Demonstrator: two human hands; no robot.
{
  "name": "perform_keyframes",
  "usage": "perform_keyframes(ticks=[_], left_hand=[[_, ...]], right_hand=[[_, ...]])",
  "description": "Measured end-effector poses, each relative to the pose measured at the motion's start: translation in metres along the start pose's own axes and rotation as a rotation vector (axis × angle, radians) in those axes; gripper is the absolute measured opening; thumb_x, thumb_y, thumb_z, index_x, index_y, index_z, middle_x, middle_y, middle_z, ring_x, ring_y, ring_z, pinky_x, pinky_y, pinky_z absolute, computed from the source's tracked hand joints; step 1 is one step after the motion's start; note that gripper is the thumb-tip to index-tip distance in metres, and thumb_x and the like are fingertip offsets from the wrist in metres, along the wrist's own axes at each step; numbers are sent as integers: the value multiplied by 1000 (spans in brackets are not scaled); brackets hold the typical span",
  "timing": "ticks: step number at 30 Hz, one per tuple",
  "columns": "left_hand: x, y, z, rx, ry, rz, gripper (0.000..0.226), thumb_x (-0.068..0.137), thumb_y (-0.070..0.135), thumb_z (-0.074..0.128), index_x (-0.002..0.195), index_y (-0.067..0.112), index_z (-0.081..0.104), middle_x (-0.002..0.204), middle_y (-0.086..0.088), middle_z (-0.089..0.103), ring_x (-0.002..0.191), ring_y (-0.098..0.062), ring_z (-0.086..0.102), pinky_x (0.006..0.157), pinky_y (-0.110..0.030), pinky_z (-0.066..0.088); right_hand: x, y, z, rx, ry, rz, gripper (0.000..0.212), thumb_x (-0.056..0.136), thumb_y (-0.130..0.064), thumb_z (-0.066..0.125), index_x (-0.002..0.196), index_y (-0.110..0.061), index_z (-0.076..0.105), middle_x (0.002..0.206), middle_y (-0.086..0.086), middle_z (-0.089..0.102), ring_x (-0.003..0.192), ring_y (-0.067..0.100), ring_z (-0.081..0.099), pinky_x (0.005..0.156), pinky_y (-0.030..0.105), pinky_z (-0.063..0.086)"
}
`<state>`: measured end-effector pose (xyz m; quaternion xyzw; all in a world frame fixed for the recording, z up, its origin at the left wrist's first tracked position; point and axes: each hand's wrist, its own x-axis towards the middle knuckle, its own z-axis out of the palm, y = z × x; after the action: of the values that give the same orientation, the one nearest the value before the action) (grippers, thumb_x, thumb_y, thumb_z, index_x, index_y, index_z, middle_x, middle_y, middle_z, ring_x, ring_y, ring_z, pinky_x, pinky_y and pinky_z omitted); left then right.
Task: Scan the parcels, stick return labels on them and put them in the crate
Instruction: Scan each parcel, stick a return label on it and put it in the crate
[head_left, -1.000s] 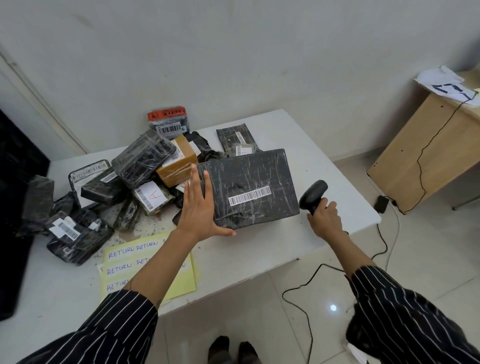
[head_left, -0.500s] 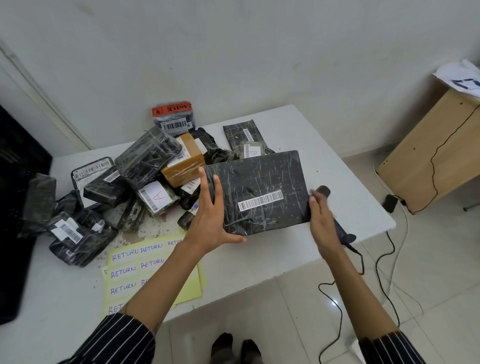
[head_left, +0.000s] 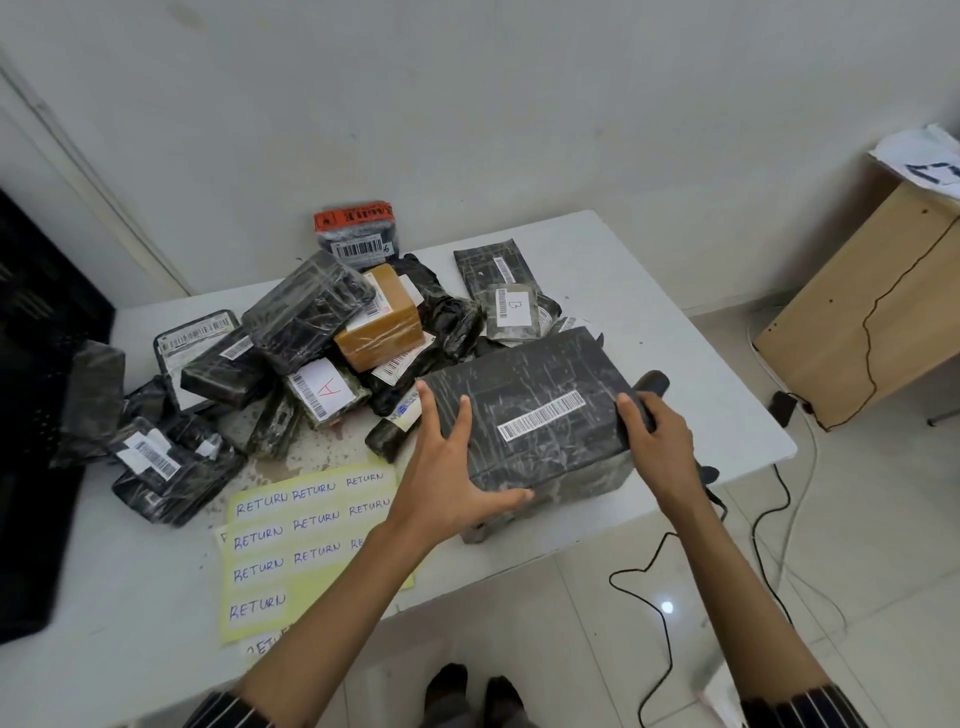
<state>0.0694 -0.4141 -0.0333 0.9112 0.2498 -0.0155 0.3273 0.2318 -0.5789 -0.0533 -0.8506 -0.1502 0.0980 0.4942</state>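
Observation:
A large black-wrapped parcel (head_left: 535, 415) with a white barcode strip on top sits near the white table's front right. My left hand (head_left: 447, 467) grips its left front corner, fingers spread on top and thumb along the front face. My right hand (head_left: 660, 436) holds its right side, thumb on the top edge. The black barcode scanner (head_left: 655, 382) lies on the table just behind my right hand, mostly hidden by it. Yellow sheets of RETURN labels (head_left: 311, 519) lie flat to the left of my left forearm. The black crate (head_left: 31, 415) stands at the far left edge.
A pile of several wrapped parcels (head_left: 311, 338), one a brown box (head_left: 379, 327), fills the table's (head_left: 623, 270) back left. The scanner's cable (head_left: 670, 613) trails over the front edge to the floor. A wooden desk (head_left: 883, 312) stands at the right.
My right hand has laid the scanner on the table and taken hold of the parcel's right side. The parcel has tipped so its front face shows.

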Motion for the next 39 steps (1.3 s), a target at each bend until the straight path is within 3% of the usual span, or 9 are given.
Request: perform_keyframes(ticks=[3,7,11,16,22,28,32,37,39], left_hand=[[10,-7,2,-15,23,11,123,63,67,70,151,24,-5,143,-2,-47,145,-23,-10,115,-37,19],[7,-18,-9,-112,31,39,117,58,71,65,151,32,4,151,7,-34,146,-18,-5,114,-42,20],[-21,-50,-17,-244,178,27,90,75,58,61,149,35,15,156,16,-10,135,4,10,105,-27,23],[-65,-139,5,-157,182,-198,59,89,41,57,141,26,34,155,7,17,141,-13,21,113,-36,26],[-106,-213,35,154,-13,-274,72,91,46,51,149,18,19,154,1,-13,144,-13,-10,114,-39,-10],[-101,-212,42,374,18,-297,60,70,55,64,103,5,66,113,-24,62,104,-36,63,102,-47,21],[-84,-202,41,382,88,-176,65,58,42,86,108,6,65,128,-26,54,115,-40,56,101,-54,36],[-59,-193,39,410,-85,-43,83,89,53,51,151,25,3,154,-5,-22,144,-24,-15,117,-48,-8],[-54,-194,42,462,-162,-80,86,89,60,43,149,27,-8,153,-4,-28,144,-21,-20,114,-47,-13]], right_hand=[[10,4,9,-48,-42,8,24,99,-32,44,97,-11,56,79,2,61,75,18,56,57,11,40],[5,2,22,-314,155,-119,38,95,-30,52,125,-7,51,121,14,55,112,29,50,95,44,40],[-47,-25,44,-238,321,-474,26,93,-21,52,112,-4,57,116,13,55,111,24,48,96,37,39],[-122,-29,106,-152,-172,-817,16,88,-8,47,86,-1,61,84,8,58,82,18,50,71,24,41],[-131,24,200,-386,-471,-629,24,82,-12,46,97,-4,63,94,7,61,87,17,51,72,29,47],[-114,28,225,-505,-384,-587,20,65,-5,66,85,-4,62,90,10,60,82,21,49,63,32,49],[-112,27,228,-482,-401,-545,20,69,2,69,87,-1,62,93,14,59,83,32,58,66,37,48],[-112,25,232,-457,-403,-474,16,75,3,67,89,2,59,101,17,53,94,33,54,77,41,46],[-111,25,234,-448,-411,-439,13,79,1,65,90,1,58,105,16,50,98,31,50,82,39,43]])
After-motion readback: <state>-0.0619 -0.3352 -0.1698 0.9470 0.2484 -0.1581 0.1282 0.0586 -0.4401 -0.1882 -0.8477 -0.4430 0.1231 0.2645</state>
